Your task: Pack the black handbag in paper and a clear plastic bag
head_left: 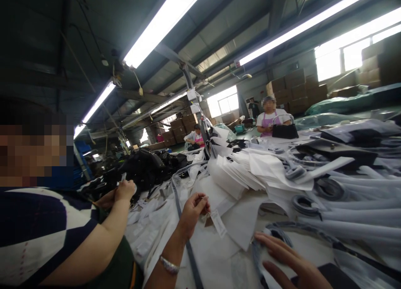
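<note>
My left hand [191, 211], with a silver bracelet at its wrist, is closed in a pinch over the white sheets. From its fingertips hangs a white printed tag [218, 223], with a small brown piece beside it. Low on the right, my right hand [290, 259] has its fingers stretched out and apart, slightly blurred. Nearest to it is a plastic-wrapped coiled strap [257, 255]; whether the fingers touch it I cannot tell. Stacked white paper sheets [232, 172] lie fanned beyond both hands.
At my left a co-worker's hand [125, 190] holds something small. Black bags [144, 168] are heaped behind it. Wrapped coiled straps [305, 203] and a black flat piece [340, 153] cover the right side. Across the table a person [270, 122] sits behind a black handbag [284, 131].
</note>
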Tool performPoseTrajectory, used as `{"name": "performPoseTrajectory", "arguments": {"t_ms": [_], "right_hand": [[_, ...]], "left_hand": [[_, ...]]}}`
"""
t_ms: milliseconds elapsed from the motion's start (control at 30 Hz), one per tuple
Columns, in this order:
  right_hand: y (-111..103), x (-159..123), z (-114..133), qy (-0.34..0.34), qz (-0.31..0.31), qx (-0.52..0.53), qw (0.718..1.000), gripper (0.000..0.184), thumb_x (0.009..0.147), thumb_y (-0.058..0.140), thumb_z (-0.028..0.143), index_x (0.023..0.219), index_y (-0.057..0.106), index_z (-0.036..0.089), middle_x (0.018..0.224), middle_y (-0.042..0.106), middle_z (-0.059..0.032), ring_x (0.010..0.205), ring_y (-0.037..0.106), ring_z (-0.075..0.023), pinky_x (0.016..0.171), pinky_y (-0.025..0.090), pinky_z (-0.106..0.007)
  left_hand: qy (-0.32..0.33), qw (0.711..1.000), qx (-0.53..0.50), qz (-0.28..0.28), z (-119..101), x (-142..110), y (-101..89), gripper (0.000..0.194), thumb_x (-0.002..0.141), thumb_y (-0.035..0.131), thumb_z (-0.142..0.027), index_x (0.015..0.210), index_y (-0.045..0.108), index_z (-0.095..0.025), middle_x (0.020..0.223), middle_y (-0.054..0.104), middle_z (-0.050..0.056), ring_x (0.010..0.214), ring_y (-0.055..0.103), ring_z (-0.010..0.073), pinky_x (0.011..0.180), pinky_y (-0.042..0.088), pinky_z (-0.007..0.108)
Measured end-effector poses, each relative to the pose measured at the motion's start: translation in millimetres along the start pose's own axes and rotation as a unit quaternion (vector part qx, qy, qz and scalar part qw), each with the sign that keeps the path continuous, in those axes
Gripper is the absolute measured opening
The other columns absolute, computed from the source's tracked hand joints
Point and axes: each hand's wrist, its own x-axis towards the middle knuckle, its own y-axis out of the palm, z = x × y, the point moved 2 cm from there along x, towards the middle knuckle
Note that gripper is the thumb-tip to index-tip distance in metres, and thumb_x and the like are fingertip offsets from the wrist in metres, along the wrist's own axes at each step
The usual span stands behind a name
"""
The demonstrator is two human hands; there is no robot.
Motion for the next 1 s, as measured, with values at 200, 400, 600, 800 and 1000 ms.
{"name": "performPoseTrajectory", "arguments": {"t_ms": [200, 400, 600, 800, 1000], "right_hand": [[22, 26, 23, 0.026, 0.043, 0.108, 0.993, 0.062, 0.095, 0.052, 0.056, 0.149, 0.048, 0.025, 0.153, 0.048, -0.0085, 0.141, 0.044, -0.0278, 0.117, 0.036, -0.045], [27, 8, 22, 0.051, 0.127, 0.27, 0.953, 0.067, 0.088, 0.071, 0.049, 0.147, 0.049, 0.027, 0.142, 0.06, -0.0105, 0.135, 0.051, -0.0262, 0.117, 0.036, -0.045], [29, -8, 29, 0.072, 0.111, 0.318, 0.939, 0.062, 0.081, 0.079, 0.046, 0.135, 0.059, 0.025, 0.134, 0.065, -0.0126, 0.127, 0.058, -0.0307, 0.111, 0.042, -0.047], [13, -14, 43, 0.106, 0.068, 0.379, 0.917, 0.036, 0.081, 0.077, 0.053, 0.093, 0.07, 0.02, 0.089, 0.074, -0.0066, 0.084, 0.069, -0.0195, 0.077, 0.054, -0.029], [-25, -30, 20, 0.27, -0.036, 0.335, 0.902, 0.052, 0.07, 0.077, 0.068, 0.083, 0.071, 0.019, 0.062, 0.062, 0.0013, 0.05, 0.054, -0.0099, 0.048, 0.043, -0.02]], "left_hand": [[-0.04, 0.992, -0.079, 0.091, -36, -41, 51.8, 0.032, 0.084, 0.073, -0.044, 0.092, 0.059, -0.017, 0.075, 0.061, -0.003, 0.053, 0.05, 0.005, 0.059, 0.051, 0.022], [-0.064, 0.977, -0.154, 0.136, -53, -60, 80.0, 0.027, 0.086, 0.073, -0.039, 0.089, 0.058, -0.016, 0.075, 0.06, -0.004, 0.047, 0.041, 0.0008, 0.047, 0.041, 0.016], [-0.092, 0.959, -0.225, 0.148, -60, -72, 101.4, 0.023, 0.089, 0.07, -0.033, 0.092, 0.055, -0.016, 0.091, 0.071, 0.003, 0.046, 0.04, -0.0012, 0.046, 0.039, 0.013], [-0.116, 0.943, -0.261, 0.17, -51, -81, 123.3, 0.021, 0.091, 0.069, -0.031, 0.093, 0.053, -0.016, 0.102, 0.074, 0.01, 0.047, 0.046, -0.0002, 0.042, 0.034, 0.012], [-0.119, 0.944, -0.265, 0.158, -16, -82, 136.7, 0.031, 0.085, 0.075, -0.04, 0.088, 0.059, -0.014, 0.081, 0.068, 0.002, 0.059, 0.06, 0.0062, 0.059, 0.051, 0.019]]}}
